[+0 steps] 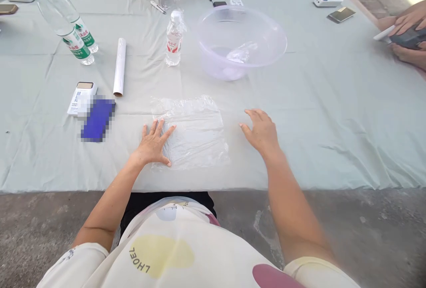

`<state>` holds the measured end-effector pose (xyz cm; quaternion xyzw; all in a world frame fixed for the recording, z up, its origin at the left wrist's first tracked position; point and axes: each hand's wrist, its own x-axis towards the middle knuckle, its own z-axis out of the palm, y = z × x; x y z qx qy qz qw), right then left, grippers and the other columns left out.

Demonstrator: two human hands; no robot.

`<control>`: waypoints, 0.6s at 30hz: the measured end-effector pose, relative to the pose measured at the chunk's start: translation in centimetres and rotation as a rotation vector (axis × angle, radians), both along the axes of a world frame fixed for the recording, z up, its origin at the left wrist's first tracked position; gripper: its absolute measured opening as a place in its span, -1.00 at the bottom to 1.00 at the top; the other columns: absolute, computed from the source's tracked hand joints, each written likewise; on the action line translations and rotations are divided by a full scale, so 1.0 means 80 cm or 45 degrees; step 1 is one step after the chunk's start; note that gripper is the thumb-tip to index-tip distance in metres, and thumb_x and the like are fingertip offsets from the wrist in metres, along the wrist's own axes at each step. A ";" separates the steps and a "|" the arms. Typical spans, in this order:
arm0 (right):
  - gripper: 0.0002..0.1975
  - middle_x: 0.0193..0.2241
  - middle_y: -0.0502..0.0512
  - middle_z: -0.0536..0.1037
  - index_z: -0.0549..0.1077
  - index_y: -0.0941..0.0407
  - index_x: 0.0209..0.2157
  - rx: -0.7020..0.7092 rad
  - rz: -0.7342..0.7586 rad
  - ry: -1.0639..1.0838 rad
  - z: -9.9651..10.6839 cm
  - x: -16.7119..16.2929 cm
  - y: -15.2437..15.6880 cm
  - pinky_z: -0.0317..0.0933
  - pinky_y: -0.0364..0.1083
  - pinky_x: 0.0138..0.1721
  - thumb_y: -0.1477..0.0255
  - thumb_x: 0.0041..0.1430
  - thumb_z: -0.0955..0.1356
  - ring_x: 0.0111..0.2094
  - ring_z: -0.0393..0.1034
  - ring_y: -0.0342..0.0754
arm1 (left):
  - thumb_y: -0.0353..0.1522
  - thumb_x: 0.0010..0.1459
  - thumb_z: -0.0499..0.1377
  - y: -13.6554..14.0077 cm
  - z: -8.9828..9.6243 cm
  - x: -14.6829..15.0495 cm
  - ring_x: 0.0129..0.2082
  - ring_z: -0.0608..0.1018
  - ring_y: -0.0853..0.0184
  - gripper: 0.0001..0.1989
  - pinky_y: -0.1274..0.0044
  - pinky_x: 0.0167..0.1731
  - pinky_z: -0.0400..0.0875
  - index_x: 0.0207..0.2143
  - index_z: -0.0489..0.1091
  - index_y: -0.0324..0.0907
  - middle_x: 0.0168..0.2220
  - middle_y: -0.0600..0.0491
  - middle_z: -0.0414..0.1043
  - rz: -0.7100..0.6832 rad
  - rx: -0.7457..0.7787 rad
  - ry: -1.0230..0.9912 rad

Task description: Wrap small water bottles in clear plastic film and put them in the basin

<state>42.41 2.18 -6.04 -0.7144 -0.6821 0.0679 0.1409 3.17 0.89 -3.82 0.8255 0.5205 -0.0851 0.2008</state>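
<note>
A sheet of clear plastic film [198, 135] lies on the cloth-covered table in front of me, wrinkled and curled at its edges. My left hand [153, 146] rests with spread fingers on its left side. To the right of the film, and apart from it, is my right hand [261, 132], fingers partly bent and nothing in them. Beyond the film stands a translucent purple basin [219, 64] with a crumpled piece of clear plastic [242, 53] inside. A white roll [120, 68] with a cardboard core lies to the left.
A small water bottle [173, 41] stands left of the basin, and two green-capped bottles [75, 46] are farther left. A white power bank [82, 97] lies beside a blurred blue phone [98, 120]. Another person's hands [411, 30] hold something dark at the right edge.
</note>
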 end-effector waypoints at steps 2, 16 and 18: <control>-0.47 0.22 0.39 0.35 0.34 0.16 0.22 0.107 0.097 0.067 0.009 -0.049 -0.009 0.18 0.30 0.19 0.27 0.27 0.24 0.25 0.24 0.30 | -0.04 -0.34 0.52 0.001 0.001 0.009 0.44 -0.32 -0.24 0.42 -0.15 0.29 -0.37 0.46 -0.23 0.00 0.48 -0.26 -0.50 -0.026 -0.008 -0.006; -0.54 0.25 0.22 0.38 0.40 -0.04 0.13 0.052 0.731 0.112 -0.029 -0.226 -0.020 0.04 0.40 0.25 0.11 0.25 0.31 0.30 0.22 0.27 | 0.08 -0.25 0.45 0.005 -0.014 0.002 0.46 -0.22 -0.14 0.38 -0.06 0.33 -0.28 0.46 -0.25 -0.06 0.46 -0.36 -0.42 -0.096 0.040 -0.201; -0.55 0.25 0.26 0.38 0.43 0.00 0.11 0.052 0.717 0.101 -0.030 -0.214 -0.020 0.00 0.38 0.27 0.11 0.27 0.31 0.30 0.21 0.26 | 0.09 -0.22 0.43 0.006 -0.015 -0.008 0.46 -0.20 -0.13 0.33 -0.05 0.33 -0.29 0.46 -0.21 -0.05 0.47 -0.34 -0.37 -0.088 0.057 -0.187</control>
